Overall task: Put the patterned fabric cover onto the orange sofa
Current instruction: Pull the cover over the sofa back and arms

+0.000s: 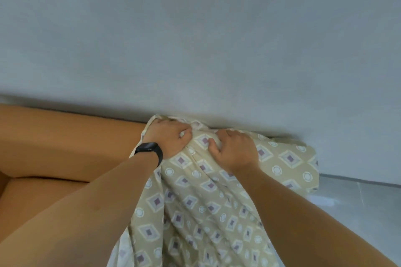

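Two hands grip bunched cloth at the frame's centre: the left hand (168, 137), a black band (149, 151) on its wrist, and the right hand (235, 150) each clench a fold of the patterned fabric cover (195, 206). Soft, creased beige cloth printed with diamonds and rings, it drapes from the hands toward the lower edge, covering the right end of the smooth orange sofa (65, 143) beneath a plain grey wall (195, 39).
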Motion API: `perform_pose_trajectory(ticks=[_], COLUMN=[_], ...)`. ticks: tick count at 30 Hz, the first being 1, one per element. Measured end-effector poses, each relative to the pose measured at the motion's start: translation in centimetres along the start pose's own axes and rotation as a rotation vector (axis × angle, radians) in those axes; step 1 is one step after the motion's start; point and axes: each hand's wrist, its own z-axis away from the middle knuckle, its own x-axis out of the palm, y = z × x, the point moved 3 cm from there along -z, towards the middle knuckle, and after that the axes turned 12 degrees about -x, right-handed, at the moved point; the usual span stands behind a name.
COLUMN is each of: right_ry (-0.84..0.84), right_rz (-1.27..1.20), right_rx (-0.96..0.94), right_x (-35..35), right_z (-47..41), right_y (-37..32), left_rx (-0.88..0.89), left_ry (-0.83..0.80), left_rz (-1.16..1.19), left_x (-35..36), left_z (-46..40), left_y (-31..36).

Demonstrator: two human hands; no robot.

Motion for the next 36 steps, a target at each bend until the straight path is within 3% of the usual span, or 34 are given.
perform_pose_trajectory(ticks=[8, 23, 26, 28, 31, 32, 34, 36], right_ry=[-0.02, -0.012, -0.03, -0.028, -0.039, -0.041, -0.05, -0.061], right_rz=[-0.05, -0.086, -0.106, -0.109, -0.094, -0.088, -0.078, -0.078], right_rx=[0.019, -0.026, -0.038, -0.034, -0.032, -0.033, -0.029, -0.029], right_x=[0.2, 0.3, 0.3, 0.1, -0.4, -0.6, -0.7, -0.9], right_z=[0.2, -1.0, -0.6, -0.4, -0.1, 0.0, -0.2, -0.6], right_y=[-0.1, 1.2, 1.1, 1.1, 1.0, 0.9, 1.0, 0.9], left_rx=[-0.013, -0.03, -0.024, -0.128, -0.572, -0.74, -0.966, -1.032], left_ry=[0.028, 0.09, 0.211, 0.355, 0.404, 0.31, -0.033, -0.248], left_rz=[0.066, -0.054, -0.003, 0.078, 0.322, 0.378, 0.477, 0.686], left_x=[-1.1, 0.0, -0.3, -0.1, 2.9, 4.7, 8.7, 10.6], left_z=[0.7, -0.9, 0.9, 4.5, 13.1, 15.7, 19.1, 20.4], left_y=[0.2, 0.4, 1.0, 1.0, -0.7, -1.5, -3.3, -4.6])
